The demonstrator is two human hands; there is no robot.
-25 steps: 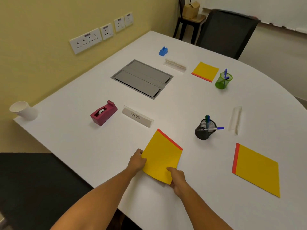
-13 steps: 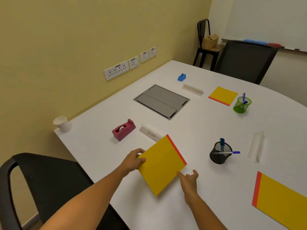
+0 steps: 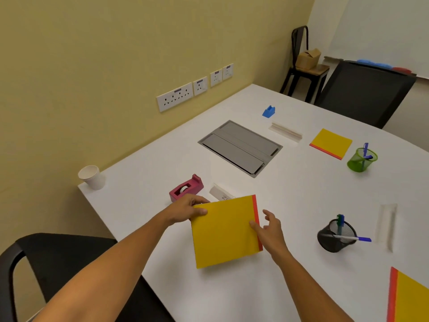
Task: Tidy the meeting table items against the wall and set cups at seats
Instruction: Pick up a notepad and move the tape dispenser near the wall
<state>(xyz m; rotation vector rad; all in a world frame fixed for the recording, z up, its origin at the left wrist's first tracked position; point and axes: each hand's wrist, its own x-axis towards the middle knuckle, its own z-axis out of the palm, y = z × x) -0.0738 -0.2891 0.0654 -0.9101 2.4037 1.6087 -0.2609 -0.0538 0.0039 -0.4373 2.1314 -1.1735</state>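
Note:
A yellow notepad with a red spine [image 3: 225, 231] is lifted off the white table [image 3: 301, 191] in front of me. My left hand [image 3: 185, 211] pinches its upper left corner. My right hand [image 3: 267, 226] touches its red right edge with fingers spread. A stack of white paper cups [image 3: 91, 177] stands at the table's near left corner by the wall. A pink tape dispenser [image 3: 186, 191] and a name card holder [image 3: 221, 195] lie just beyond the pad, the holder partly hidden by it.
A grey cable hatch [image 3: 240, 147], a blue dispenser [image 3: 268, 112], two clear card holders [image 3: 285, 132] [image 3: 387, 223], two more yellow pads [image 3: 330, 143] [image 3: 408, 298], a green pen cup [image 3: 361, 159] and a black mesh pen cup [image 3: 336, 235] are on the table. Black chairs [image 3: 364, 91] [image 3: 58, 263] stand around.
The notepad has been lifted from the table and turned so its red spine faces right. My right hand let go of its lower edge and now touches the spine. The view shifted upward.

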